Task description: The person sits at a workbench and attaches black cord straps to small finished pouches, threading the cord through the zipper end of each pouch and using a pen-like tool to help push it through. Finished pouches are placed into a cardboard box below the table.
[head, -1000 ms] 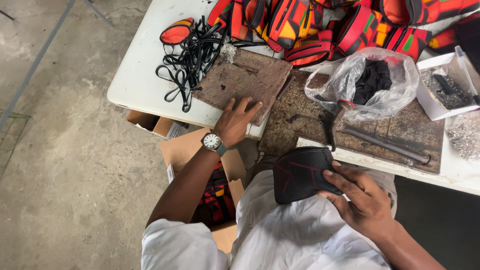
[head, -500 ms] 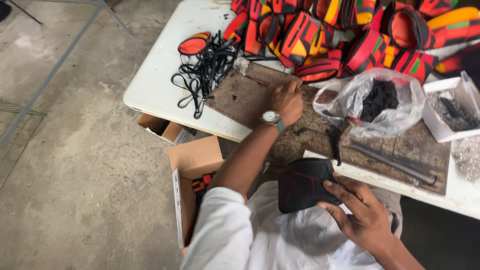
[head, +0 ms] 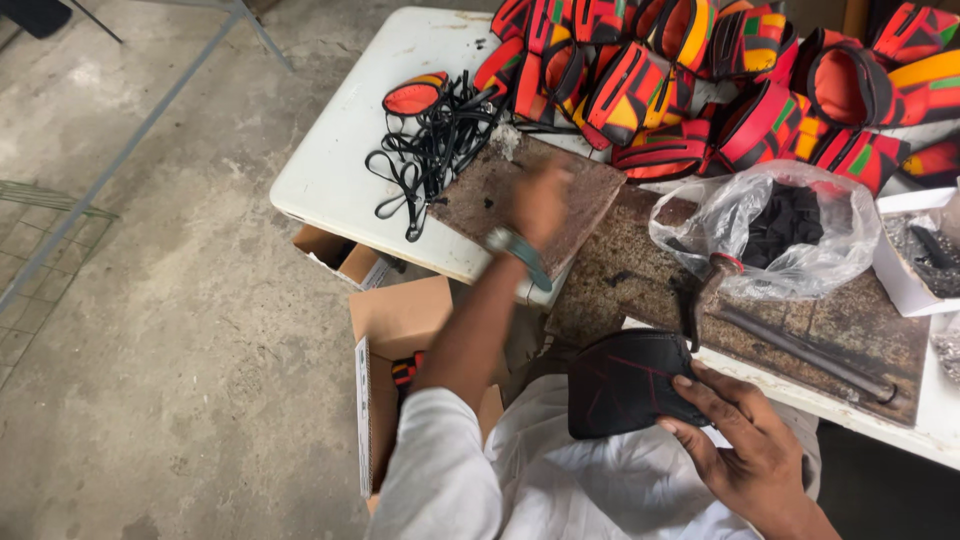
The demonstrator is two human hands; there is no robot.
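Right hand (head: 745, 450) fingers grasping black pouch (head: 625, 383), left hand (head: 540, 203) blurred over brown slab (head: 480, 195), grip unclear

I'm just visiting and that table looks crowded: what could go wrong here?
The left hand is blurred above the brown slab that overhangs the white table; a knock might tip it.
The black straps lie tangled beside it and could snag.
The right hand alone holds the black piece, which might slip.
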